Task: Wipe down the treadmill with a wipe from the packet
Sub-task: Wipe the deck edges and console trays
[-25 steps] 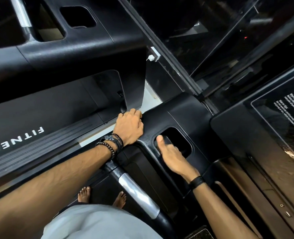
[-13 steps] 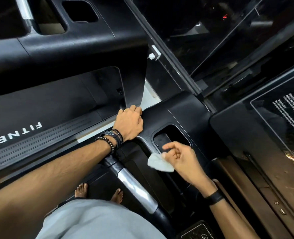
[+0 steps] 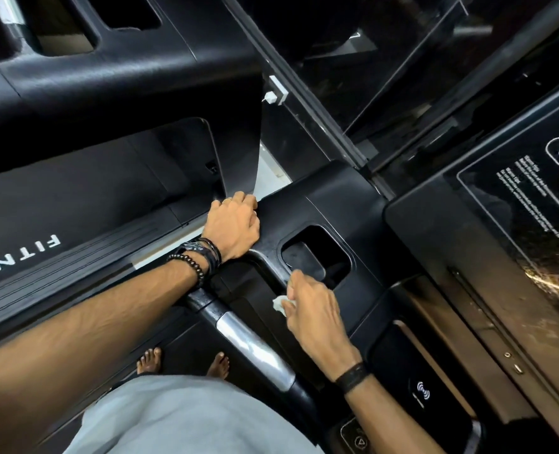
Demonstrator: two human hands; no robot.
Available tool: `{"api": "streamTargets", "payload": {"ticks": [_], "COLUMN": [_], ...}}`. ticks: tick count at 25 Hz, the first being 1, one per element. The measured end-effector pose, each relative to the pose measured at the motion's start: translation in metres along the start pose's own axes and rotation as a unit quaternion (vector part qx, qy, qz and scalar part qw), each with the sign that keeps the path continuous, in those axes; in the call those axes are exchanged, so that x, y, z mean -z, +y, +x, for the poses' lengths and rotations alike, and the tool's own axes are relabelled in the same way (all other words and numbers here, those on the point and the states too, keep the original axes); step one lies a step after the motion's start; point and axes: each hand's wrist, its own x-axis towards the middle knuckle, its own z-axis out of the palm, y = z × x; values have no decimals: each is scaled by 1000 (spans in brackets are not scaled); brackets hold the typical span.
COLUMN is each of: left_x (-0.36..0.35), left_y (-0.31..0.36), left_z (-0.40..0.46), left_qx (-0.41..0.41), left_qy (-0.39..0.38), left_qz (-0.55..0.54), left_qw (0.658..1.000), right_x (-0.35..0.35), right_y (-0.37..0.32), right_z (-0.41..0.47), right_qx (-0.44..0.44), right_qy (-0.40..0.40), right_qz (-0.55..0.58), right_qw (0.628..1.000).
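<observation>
The treadmill's black console (image 3: 333, 204) fills the middle of the view, with a recessed cup pocket (image 3: 317, 253) in it. My right hand (image 3: 314, 312) holds a small white wipe (image 3: 279, 303) bunched under its fingers and presses it on the console's edge just below the pocket. My left hand (image 3: 233, 226) grips the console's left corner, fingers curled over the edge. A silver and black handrail (image 3: 251, 345) runs down between my arms. The wipe packet is not in sight.
The glossy control panel (image 3: 517, 224) with printed text lies at the right. A second treadmill's console (image 3: 107, 80) and its side rail marked FITNESS (image 3: 25, 253) lie at the left. My bare feet (image 3: 183, 363) stand on the belt below.
My right hand came out of the cup pocket holding the wipe, lifted it briefly, then turned palm down and pressed it on the console edge. My left hand stayed put.
</observation>
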Motion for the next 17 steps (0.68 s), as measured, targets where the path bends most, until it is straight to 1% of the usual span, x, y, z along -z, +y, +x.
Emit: {"api": "streamTargets", "payload": {"ticks": [2, 4, 6, 8, 10, 11, 12, 13, 14, 15, 17], "left_x": [1, 1, 0, 0, 1, 1, 1, 2, 3, 3, 3], "left_y": [1, 0, 0, -1, -1, 0, 1, 2, 1, 1, 0], "left_z": [-2, -2, -2, 0, 0, 0, 0, -1, -1, -1, 0], "left_qx": [-5, -7, -5, -6, -8, -10, -11, -12, -12, -11, -12], "left_qy": [-3, -3, -2, -2, -1, 0, -1, -3, -5, -4, 0], "left_qz": [-4, 0, 3, 4, 5, 5, 4, 5, 7, 9, 13], "left_qw": [1000, 1000, 1000, 1000, 1000, 1000, 1000, 1000, 1000, 1000, 1000], "right_x": [1, 7, 9, 4, -10, -16, -18, -17, -11, -6, 3], "right_y": [11, 26, 30, 12, -11, -17, -17, -14, -10, -1, 21], "right_z": [-16, -48, -55, -25, 8, 18, 23, 19, 8, -8, -39], "right_qx": [-51, -106, -136, -112, -53, -28, -14, -17, -40, -68, -94], "right_qy": [-29, -76, -102, -74, -26, 12, 33, 23, -5, -32, -54], "right_qz": [-26, -105, -167, -153, -123, -103, -97, -97, -99, -113, -155], "right_qw": [998, 986, 971, 979, 991, 994, 995, 995, 994, 991, 982]}}
